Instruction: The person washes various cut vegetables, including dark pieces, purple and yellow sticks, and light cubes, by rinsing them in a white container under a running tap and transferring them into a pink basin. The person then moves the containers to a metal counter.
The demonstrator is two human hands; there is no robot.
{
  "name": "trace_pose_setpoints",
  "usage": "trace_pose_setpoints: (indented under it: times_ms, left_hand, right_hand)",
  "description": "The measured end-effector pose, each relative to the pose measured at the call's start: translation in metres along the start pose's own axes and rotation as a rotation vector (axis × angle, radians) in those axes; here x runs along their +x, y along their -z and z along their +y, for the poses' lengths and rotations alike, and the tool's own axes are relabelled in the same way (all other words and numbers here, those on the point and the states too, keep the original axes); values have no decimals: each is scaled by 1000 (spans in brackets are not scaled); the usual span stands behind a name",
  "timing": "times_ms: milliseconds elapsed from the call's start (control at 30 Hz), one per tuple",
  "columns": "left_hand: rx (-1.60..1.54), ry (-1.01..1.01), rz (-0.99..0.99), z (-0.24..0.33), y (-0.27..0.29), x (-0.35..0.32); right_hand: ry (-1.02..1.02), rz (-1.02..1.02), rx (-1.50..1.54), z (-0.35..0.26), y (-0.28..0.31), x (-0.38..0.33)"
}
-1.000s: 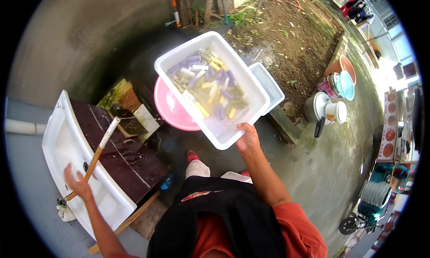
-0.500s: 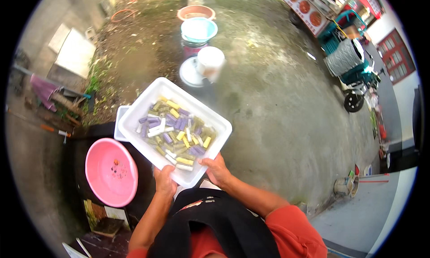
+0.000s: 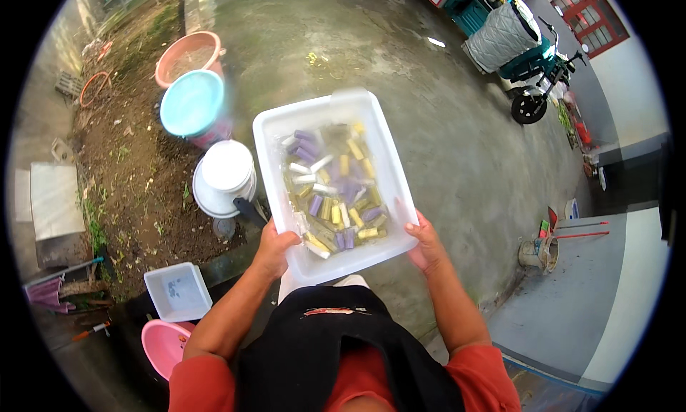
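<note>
I carry a white rectangular plastic tub [image 3: 389,162] out in front of my chest. It holds water and several short cylinders in purple, yellow and white [image 3: 336,190]. My left hand [image 3: 275,247] grips the tub's near left rim, thumb over the edge. My right hand [image 3: 426,242] grips its near right corner. Both forearms come up from the lower edge, in red sleeves over a black apron.
Wet concrete ground lies below. At the left stand a white lidded bucket [image 3: 227,167], a blue basin [image 3: 191,103] and an orange basin [image 3: 187,53]. A small white tub [image 3: 177,292] and a pink basin [image 3: 163,345] sit lower left. A parked scooter [image 3: 525,58] is upper right, a small pail [image 3: 537,253] at right.
I have turned further to the right with the tub in both hands. One second ago only my right hand held it while my left held a stick at a sink.
</note>
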State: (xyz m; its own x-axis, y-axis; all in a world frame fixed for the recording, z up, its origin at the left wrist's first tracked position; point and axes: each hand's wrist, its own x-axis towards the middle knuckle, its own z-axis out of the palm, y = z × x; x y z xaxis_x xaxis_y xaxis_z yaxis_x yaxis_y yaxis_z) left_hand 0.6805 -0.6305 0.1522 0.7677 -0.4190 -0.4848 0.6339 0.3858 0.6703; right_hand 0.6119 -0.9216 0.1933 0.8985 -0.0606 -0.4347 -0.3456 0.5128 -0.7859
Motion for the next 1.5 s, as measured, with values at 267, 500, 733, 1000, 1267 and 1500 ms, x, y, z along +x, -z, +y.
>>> trace_pose_setpoints:
  times_ms: [267,500,733,1000,1267,1500]
  left_hand:
    - [155,137,-68,94,-103,241]
    - [142,218,-117,192,-160,449]
    - [299,134,-166,337,-239,686]
    - [306,191,-291,530,-345,962]
    - [388,-38,-186,627,-417,1187]
    - [317,-20,-49,745,-490,1393]
  right_hand:
    - [-170,-17,42,-147,73,176]
    - [-294,30,-113,-266,106,385]
    - [-209,103,-30,-404,108,596]
    - [90,282,-25,-578,105,841]
    - [140,255,-119,-762,144,1098]
    - [119,258,-106,-899,151,1309]
